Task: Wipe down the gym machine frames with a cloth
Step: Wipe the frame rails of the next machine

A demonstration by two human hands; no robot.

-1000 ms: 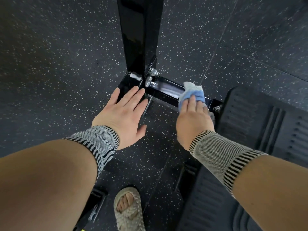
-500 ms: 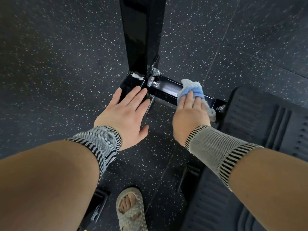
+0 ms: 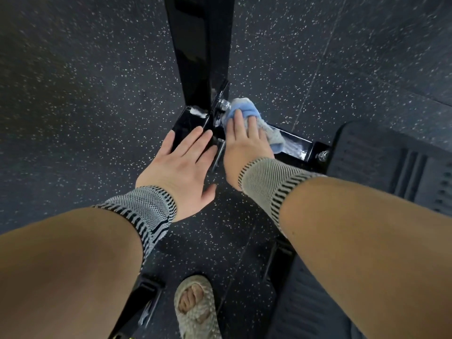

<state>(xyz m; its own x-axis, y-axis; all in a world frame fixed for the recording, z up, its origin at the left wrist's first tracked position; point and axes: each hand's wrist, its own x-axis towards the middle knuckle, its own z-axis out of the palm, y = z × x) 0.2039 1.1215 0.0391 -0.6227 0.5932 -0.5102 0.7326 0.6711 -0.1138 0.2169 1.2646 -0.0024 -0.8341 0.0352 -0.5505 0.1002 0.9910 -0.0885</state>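
Cloth [image 3: 241, 111] under flat right fingers [image 3: 238, 123], by frame bolt [image 3: 223, 104] | left fingers [image 3: 195, 140] flat, empty

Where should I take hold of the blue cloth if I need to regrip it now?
Pinch the loose tail of the blue cloth, coming from the right along the low frame bar. The right hand presses flat on the bunched end beside the bolt and the upright post, so that side looks crowded; the tail lies exposed.
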